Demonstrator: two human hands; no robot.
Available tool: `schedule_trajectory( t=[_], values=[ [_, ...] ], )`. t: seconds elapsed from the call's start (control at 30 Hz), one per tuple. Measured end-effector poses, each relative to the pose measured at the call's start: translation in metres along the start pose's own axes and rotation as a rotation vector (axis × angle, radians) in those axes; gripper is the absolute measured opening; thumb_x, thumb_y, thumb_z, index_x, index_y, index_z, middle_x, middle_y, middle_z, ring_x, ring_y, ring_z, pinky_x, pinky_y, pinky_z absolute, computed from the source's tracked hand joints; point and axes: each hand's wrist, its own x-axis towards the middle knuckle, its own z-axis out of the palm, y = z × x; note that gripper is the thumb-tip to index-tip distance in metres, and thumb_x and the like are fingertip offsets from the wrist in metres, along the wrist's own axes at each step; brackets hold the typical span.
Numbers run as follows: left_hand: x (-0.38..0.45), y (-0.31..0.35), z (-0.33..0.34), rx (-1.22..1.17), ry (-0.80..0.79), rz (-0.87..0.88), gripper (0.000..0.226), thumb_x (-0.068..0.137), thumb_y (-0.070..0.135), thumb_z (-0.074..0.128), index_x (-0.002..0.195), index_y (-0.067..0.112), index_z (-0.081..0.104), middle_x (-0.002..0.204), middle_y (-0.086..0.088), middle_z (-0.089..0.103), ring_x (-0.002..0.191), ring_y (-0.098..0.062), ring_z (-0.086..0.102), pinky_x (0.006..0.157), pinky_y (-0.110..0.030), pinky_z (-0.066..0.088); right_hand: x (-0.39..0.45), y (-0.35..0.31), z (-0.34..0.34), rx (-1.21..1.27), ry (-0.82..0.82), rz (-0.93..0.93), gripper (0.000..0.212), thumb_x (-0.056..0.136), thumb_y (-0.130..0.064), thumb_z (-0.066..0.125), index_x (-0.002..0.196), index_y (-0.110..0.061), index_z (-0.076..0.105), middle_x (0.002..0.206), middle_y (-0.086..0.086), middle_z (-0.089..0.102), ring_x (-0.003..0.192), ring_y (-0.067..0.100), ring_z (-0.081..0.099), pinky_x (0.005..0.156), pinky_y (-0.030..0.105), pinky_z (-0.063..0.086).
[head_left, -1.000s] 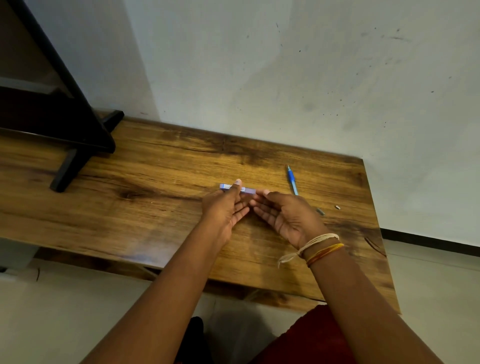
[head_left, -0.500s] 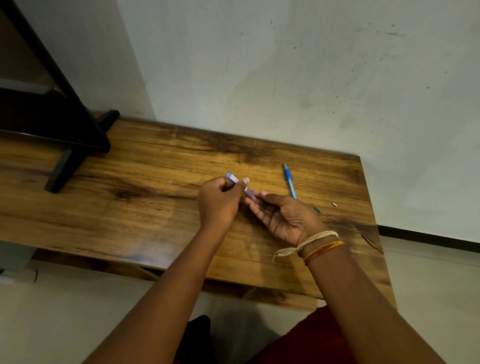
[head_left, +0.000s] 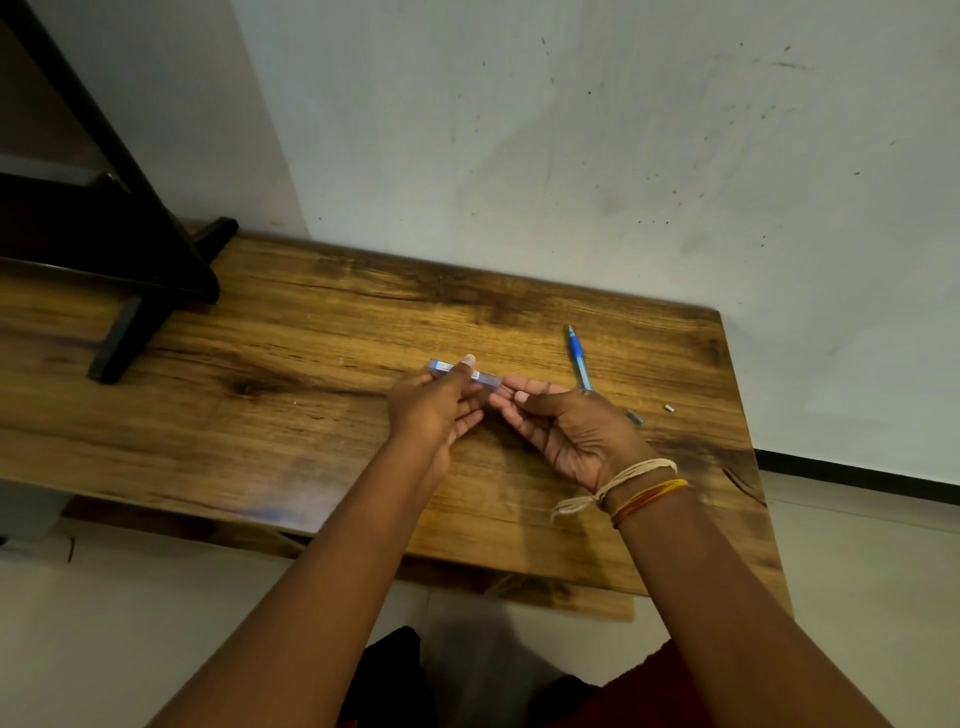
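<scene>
Pinching a slim blue case (head_left: 460, 370) mid-frame was the left hand (head_left: 431, 415); the right hand (head_left: 571, 431) met its end, grip unclear

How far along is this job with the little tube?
Done: small loose pieces lie beside the blue pen on the table, so it looks taken apart. In hand: left hand and right hand pinch the clear tube. Left: probably opening it and refitting the pen.
</scene>
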Motion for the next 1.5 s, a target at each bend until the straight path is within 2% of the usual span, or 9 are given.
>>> schedule_trajectory(
  t=[0.27, 0.47, 0.7, 0.8, 0.9, 0.97, 1.07, 1.27, 1.5],
  values=[
    [0.008, 0.002, -0.008, 0.073, 0.075, 0.067, 0.015, 0.087, 0.020, 0.067, 0.079, 0.011, 0.058, 0.075, -0.008, 0.065, 0.064, -0.019, 0.065, 0.063, -0.029, 0.056, -0.002, -0.011, -0.013, -0.182, 0.093, -0.071, 0.013, 0.087, 0.011, 0.056, 0.092, 0.006, 0.067, 0.078, 0.017, 0.073, 0.064, 0.018, 0.073, 0.063, 0.025, 0.061],
    [0.006, -0.006, -0.007, 0.424, 0.118, 0.287, 0.017, 0.082, 0.023, 0.072, 0.084, 0.013, 0.058, 0.066, -0.005, 0.068, 0.040, -0.014, 0.057, 0.035, -0.022, 0.047, 0.000, -0.013, -0.019, -0.200, 0.158, -0.145, 0.010, 0.086, 0.004, 0.063, 0.094, 0.003, 0.068, 0.078, 0.015, 0.073, 0.061, 0.015, 0.072, 0.065, 0.024, 0.060],
    [0.007, -0.016, -0.004, 0.687, 0.118, 0.365, 0.017, 0.078, 0.024, 0.075, 0.075, 0.020, 0.060, 0.058, -0.002, 0.066, 0.030, -0.007, 0.054, 0.030, -0.019, 0.041, 0.000, -0.012, -0.020, -0.197, 0.168, -0.169, 0.011, 0.085, 0.003, 0.066, 0.095, 0.002, 0.069, 0.080, 0.015, 0.073, 0.063, 0.015, 0.072, 0.063, 0.024, 0.061],
    [0.008, -0.017, -0.003, 0.758, 0.143, 0.401, 0.018, 0.077, 0.029, 0.077, 0.075, 0.020, 0.061, 0.062, -0.002, 0.068, 0.036, -0.009, 0.059, 0.035, -0.022, 0.047, -0.001, -0.013, -0.020, -0.198, 0.168, -0.171, 0.009, 0.084, 0.003, 0.066, 0.092, 0.000, 0.070, 0.078, 0.014, 0.074, 0.062, 0.015, 0.072, 0.062, 0.024, 0.061],
    [0.006, -0.016, -0.003, 0.840, 0.192, 0.439, 0.026, 0.074, 0.034, 0.077, 0.082, 0.017, 0.059, 0.079, -0.005, 0.070, 0.064, -0.023, 0.069, 0.059, -0.041, 0.058, -0.001, -0.013, -0.021, -0.208, 0.171, -0.171, 0.008, 0.084, 0.002, 0.067, 0.091, 0.000, 0.070, 0.076, 0.014, 0.075, 0.062, 0.015, 0.072, 0.061, 0.024, 0.061],
    [0.004, -0.015, -0.001, 0.818, 0.201, 0.523, 0.026, 0.075, 0.033, 0.076, 0.083, 0.017, 0.058, 0.081, -0.004, 0.067, 0.069, -0.024, 0.067, 0.060, -0.043, 0.058, -0.002, -0.013, -0.020, -0.216, 0.172, -0.185, 0.008, 0.084, 0.002, 0.067, 0.091, 0.000, 0.070, 0.077, 0.014, 0.074, 0.061, 0.014, 0.072, 0.059, 0.023, 0.060],
    [-0.002, -0.012, 0.008, 0.688, 0.094, 0.586, 0.015, 0.080, 0.028, 0.073, 0.082, 0.016, 0.065, 0.067, -0.003, 0.065, 0.046, -0.013, 0.062, 0.039, -0.027, 0.047, -0.003, -0.010, -0.017, -0.210, 0.143, -0.217, 0.012, 0.082, 0.002, 0.069, 0.094, 0.000, 0.069, 0.079, 0.015, 0.074, 0.061, 0.015, 0.072, 0.056, 0.023, 0.059],
    [-0.008, -0.013, 0.023, 0.326, -0.085, 0.225, 0.010, 0.084, 0.020, 0.070, 0.085, 0.010, 0.071, 0.066, -0.008, 0.068, 0.040, -0.010, 0.055, 0.038, -0.021, 0.043, -0.004, -0.010, -0.018, -0.191, 0.066, -0.242, 0.022, 0.081, 0.001, 0.071, 0.103, 0.002, 0.068, 0.074, 0.012, 0.075, 0.063, 0.016, 0.073, 0.056, 0.023, 0.059],
    [-0.005, -0.013, 0.026, 0.233, -0.100, 0.136, 0.010, 0.082, 0.018, 0.072, 0.086, 0.010, 0.070, 0.066, -0.007, 0.069, 0.044, -0.012, 0.057, 0.042, -0.022, 0.046, -0.006, -0.016, -0.025, -0.261, 0.112, -0.256, 0.016, 0.082, -0.008, 0.072, 0.097, -0.004, 0.070, 0.082, 0.013, 0.076, 0.066, 0.017, 0.074, 0.056, 0.024, 0.059]
  ],
)
